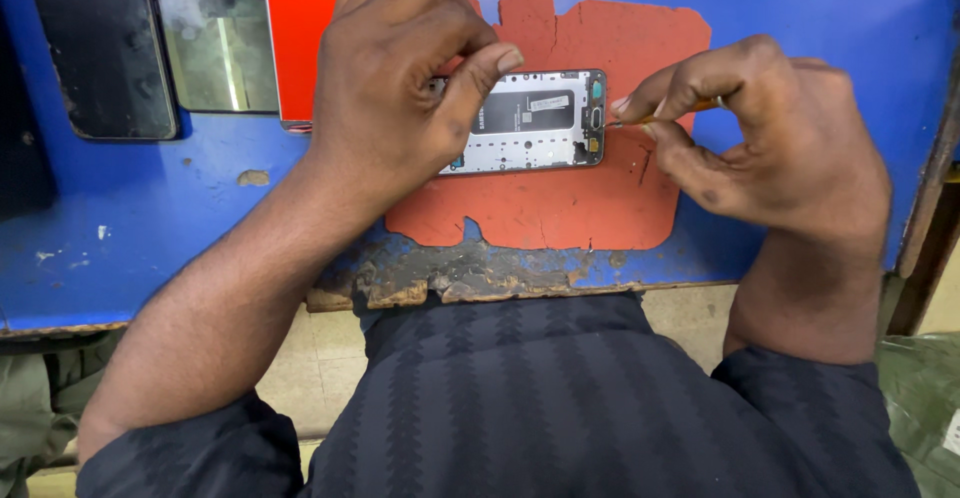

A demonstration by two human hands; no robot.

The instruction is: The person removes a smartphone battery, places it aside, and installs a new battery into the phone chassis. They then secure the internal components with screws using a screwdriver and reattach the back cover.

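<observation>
The left hand (400, 88) is pressing down on the opened phone (530, 120), fingers curled over its left end and thumb lying along its top edge. The right hand (770, 138) is pinching a thin orange-handled tool (680, 111), its tip touching the phone's right end. The phone is lying back-open, flat in the middle of a worn red mat (560, 208). The mat is sitting on the chipped blue desk (150, 228). Farther back, a red box (300, 38) and two dark glass panels (100, 48) are resting.
</observation>
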